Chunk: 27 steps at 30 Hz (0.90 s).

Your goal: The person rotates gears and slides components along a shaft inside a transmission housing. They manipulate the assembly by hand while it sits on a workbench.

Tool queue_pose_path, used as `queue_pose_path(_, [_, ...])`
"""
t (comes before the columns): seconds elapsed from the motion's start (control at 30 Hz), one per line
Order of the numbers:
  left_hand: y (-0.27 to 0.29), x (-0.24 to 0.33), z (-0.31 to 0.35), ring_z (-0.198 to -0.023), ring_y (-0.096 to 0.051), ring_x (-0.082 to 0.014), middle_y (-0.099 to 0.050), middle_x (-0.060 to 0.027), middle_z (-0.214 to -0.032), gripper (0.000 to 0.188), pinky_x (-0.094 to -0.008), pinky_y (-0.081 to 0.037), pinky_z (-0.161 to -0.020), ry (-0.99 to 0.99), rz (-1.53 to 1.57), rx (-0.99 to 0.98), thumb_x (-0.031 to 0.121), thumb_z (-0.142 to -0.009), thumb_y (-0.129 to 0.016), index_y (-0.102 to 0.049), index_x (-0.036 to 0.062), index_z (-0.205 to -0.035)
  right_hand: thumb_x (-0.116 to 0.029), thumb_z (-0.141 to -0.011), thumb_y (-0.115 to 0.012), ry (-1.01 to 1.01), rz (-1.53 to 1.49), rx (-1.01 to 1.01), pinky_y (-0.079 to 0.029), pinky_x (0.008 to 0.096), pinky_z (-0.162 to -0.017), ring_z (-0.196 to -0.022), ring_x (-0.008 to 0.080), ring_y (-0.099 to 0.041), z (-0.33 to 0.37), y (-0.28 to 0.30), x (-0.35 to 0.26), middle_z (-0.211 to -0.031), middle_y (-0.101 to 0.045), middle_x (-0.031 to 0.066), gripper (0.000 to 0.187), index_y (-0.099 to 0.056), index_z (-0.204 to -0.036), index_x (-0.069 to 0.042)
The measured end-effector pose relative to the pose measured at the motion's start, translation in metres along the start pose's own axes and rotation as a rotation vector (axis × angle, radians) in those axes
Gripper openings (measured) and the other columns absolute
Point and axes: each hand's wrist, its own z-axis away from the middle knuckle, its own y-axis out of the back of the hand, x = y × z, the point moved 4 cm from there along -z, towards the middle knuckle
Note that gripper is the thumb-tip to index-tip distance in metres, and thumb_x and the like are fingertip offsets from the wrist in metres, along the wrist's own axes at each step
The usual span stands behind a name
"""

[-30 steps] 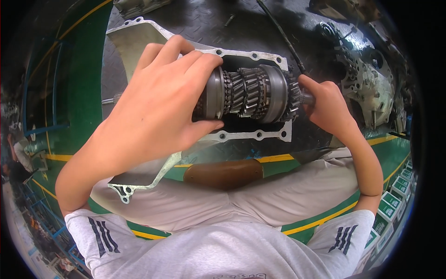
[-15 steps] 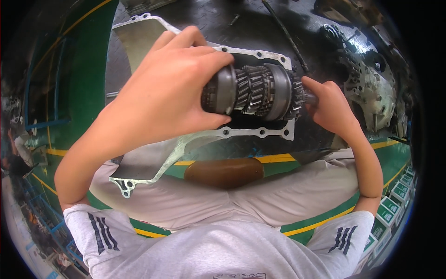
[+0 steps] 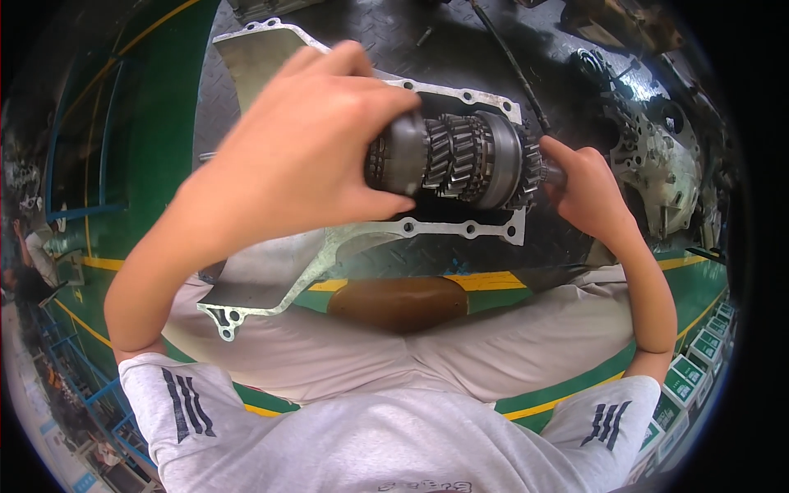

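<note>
A gear shaft (image 3: 464, 158), dark and stacked with helical gears and smooth rings, lies lengthwise over the opening of a pale metal gearbox housing (image 3: 440, 229). My left hand (image 3: 316, 148) is closed around the wide ring at its left end, thumb on the near side and fingers on the far side. That palm and wrist hide part of the housing's middle. At the other end my right hand (image 3: 585, 185) pinches the thin shaft tip, just past the housing's right edge.
The housing rests on a dark, textured metal bench (image 3: 394, 49). A long thin rod (image 3: 511, 62) lies beyond it. Another cast metal casing (image 3: 666, 164) stands at the right. A brown stool seat (image 3: 399, 302) shows between my legs. Boxes (image 3: 680, 382) line the floor at lower right.
In the picture the shaft, the housing and my left hand sit slightly further right. The left hand's ring looks turned or shifted a little. Both hands keep their hold.
</note>
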Motion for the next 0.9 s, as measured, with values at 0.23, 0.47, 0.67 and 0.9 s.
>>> queue_pose_path(0.23, [0.005,-0.011,0.003,-0.106,-0.062,-0.032,-0.063,-0.0129,-0.106,0.074,-0.0431,-0.047,-0.099,0.041,0.011,-0.056,0.029,-0.058,-0.095,-0.074,0.0052,-0.124,0.003,-0.073,-0.073,0.003,-0.04,-0.023,-0.053,0.0512,-0.072,-0.078,0.0431,-0.066,0.0,-0.002,0.003,-0.077,-0.069,0.0187,0.039,-0.065,-0.11,-0.008])
queue_pose_path(0.47, [0.003,-0.01,0.0,-0.104,-0.061,-0.0322,-0.063,-0.0133,-0.106,0.074,-0.0431,-0.048,-0.098,0.047,0.047,-0.106,0.029,-0.059,-0.095,-0.074,0.004,-0.125,0.004,-0.074,-0.072,-0.007,-0.096,-0.115,-0.053,0.0504,-0.071,-0.077,0.0426,-0.067,-0.005,-0.001,0.002,-0.076,-0.068,0.019,0.036,-0.066,-0.109,-0.007])
queue_pose_path(0.67, [-0.001,-0.006,-0.004,-0.104,-0.061,-0.0333,-0.065,-0.0147,-0.104,0.073,-0.0417,-0.05,-0.095,0.035,0.036,-0.063,0.026,-0.06,-0.095,-0.073,0.003,-0.126,0.004,-0.074,-0.071,0.027,-0.046,-0.013,-0.053,0.0497,-0.069,-0.074,0.0431,-0.066,-0.003,-0.001,0.004,-0.072,-0.067,0.0195,0.035,-0.066,-0.107,-0.007])
queue_pose_path(0.9, [-0.006,-0.001,-0.013,-0.103,-0.061,-0.0348,-0.067,-0.0158,-0.106,0.072,-0.0428,-0.051,-0.094,0.033,0.045,-0.121,0.025,-0.061,-0.095,-0.073,0.0014,-0.125,0.003,-0.073,-0.073,0.0,-0.009,-0.031,-0.053,0.0493,-0.071,-0.078,0.0435,-0.066,-0.003,0.002,-0.001,-0.075,-0.068,0.0198,0.037,-0.066,-0.108,-0.007])
